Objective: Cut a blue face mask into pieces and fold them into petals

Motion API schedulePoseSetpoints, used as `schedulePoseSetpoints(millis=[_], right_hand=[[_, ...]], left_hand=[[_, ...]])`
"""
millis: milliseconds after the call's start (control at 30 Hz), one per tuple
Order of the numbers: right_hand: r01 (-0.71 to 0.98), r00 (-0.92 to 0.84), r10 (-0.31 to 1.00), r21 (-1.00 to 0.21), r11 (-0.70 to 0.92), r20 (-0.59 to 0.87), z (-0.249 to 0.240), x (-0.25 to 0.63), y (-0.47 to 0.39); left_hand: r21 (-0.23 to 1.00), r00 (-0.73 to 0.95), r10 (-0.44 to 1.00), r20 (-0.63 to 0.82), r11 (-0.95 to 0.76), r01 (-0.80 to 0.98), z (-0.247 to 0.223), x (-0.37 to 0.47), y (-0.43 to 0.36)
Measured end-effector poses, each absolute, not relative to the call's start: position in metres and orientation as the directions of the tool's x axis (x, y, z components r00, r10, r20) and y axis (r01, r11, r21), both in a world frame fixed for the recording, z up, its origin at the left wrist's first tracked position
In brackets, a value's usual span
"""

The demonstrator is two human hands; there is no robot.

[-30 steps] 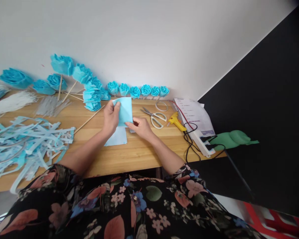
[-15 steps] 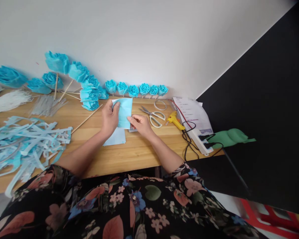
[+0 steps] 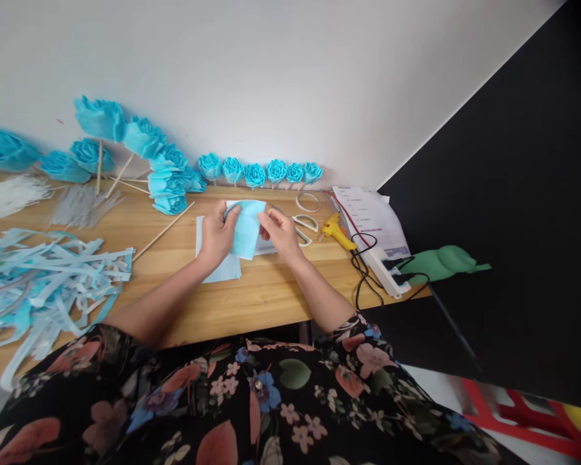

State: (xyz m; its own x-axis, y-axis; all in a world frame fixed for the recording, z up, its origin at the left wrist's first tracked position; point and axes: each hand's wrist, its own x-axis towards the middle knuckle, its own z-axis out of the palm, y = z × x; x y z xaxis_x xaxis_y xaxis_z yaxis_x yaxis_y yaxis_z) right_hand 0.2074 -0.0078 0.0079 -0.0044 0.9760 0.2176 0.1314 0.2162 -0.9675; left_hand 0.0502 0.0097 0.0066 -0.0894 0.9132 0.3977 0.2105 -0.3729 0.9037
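Note:
Between my two hands a light blue sheet of crepe paper [image 3: 248, 231] is held up above the table. My left hand [image 3: 219, 234] pinches its left side, thumb on the front face. At its upper right edge my right hand [image 3: 277, 228] grips it between thumb and fingers. Pale blue sheets [image 3: 225, 268] lie on the table below, partly covered by my left hand and the held sheet. Just beyond my right hand are white-handled scissors [image 3: 305, 224], their blades hidden behind the hand.
Blue paper flowers [image 3: 255, 175] line the wall, some on sticks. Paper strips [image 3: 53, 278] pile up at left, near a loose stick [image 3: 163, 231]. At right are a tape roll [image 3: 308, 201], a yellow glue gun [image 3: 336, 230], a power strip [image 3: 386, 274] and printed papers [image 3: 375, 219].
My right hand has moved from the sheet's lower right edge up to its upper right edge. The sheet sits slightly lower and further right, and the scissor blades are now covered.

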Motion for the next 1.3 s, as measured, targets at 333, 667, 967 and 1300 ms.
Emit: schedulePoseSetpoints(millis=[333,667,967,1300], right_hand=[[0.130,0.022,0.968,-0.960,0.246,0.251,0.011,0.218,-0.002],[0.319,0.031,0.908,-0.865,0.388,0.418,0.017,0.219,-0.006],[0.338,0.034,0.869,-0.824,0.455,0.494,0.017,0.217,-0.009],[0.180,-0.158,0.968,-0.958,0.224,0.196,0.014,0.214,-0.006]], left_hand=[[0.895,0.047,0.926,0.375,-0.375,0.240,0.009,0.056,0.001],[0.936,0.178,0.934,0.310,-0.332,0.114,0.006,0.060,0.000],[0.999,0.291,0.956,-0.031,0.018,0.046,0.001,0.061,0.000],[0.969,-0.021,0.995,0.099,-0.102,-0.224,0.007,0.056,0.006]])
